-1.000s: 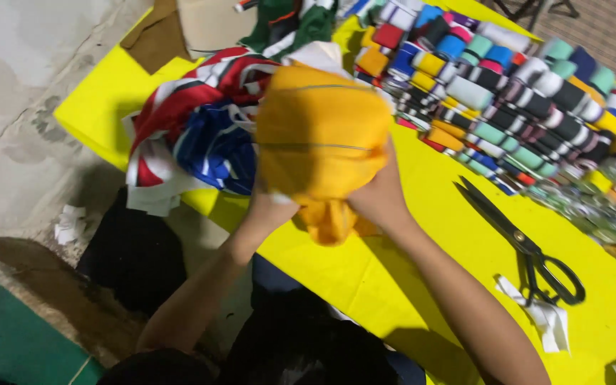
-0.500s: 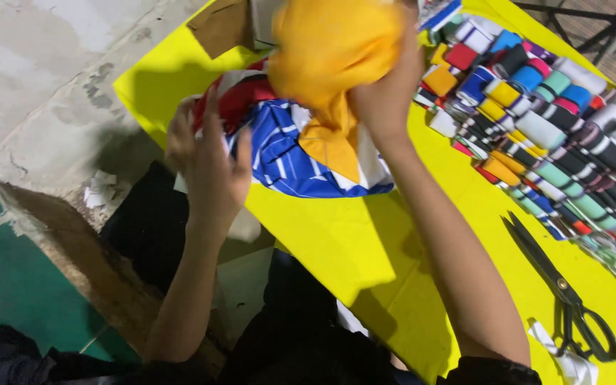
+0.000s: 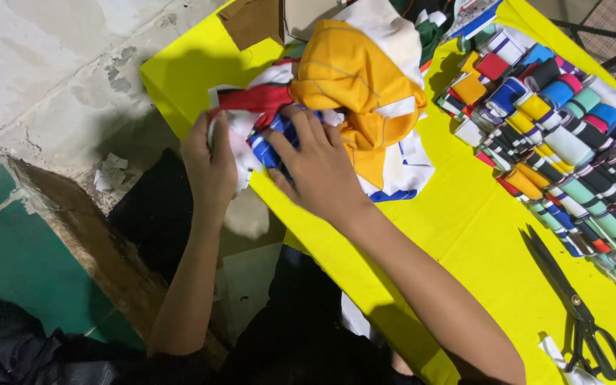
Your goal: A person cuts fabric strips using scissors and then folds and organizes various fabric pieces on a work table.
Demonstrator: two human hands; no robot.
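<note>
A pile of cloth lies on the yellow table point(image 3: 465, 235). An orange-yellow garment point(image 3: 354, 78) sits on top of it, over a red, white and blue striped cloth point(image 3: 269, 132). My left hand point(image 3: 212, 164) grips the near edge of the striped cloth at the table's corner. My right hand point(image 3: 315, 167) lies spread on the same cloth, fingers pressing into its blue and white part just below the orange garment.
Rows of rolled striped ribbing point(image 3: 557, 135) in several colours fill the right side of the table. Black scissors point(image 3: 572, 306) lie at the lower right beside a white scrap point(image 3: 554, 353). A cardboard piece point(image 3: 254, 21) sits at the far edge. Concrete floor lies left.
The orange garment, held up in both hands before, now rests on the pile. Both hands have dropped onto the striped cloth underneath it.
</note>
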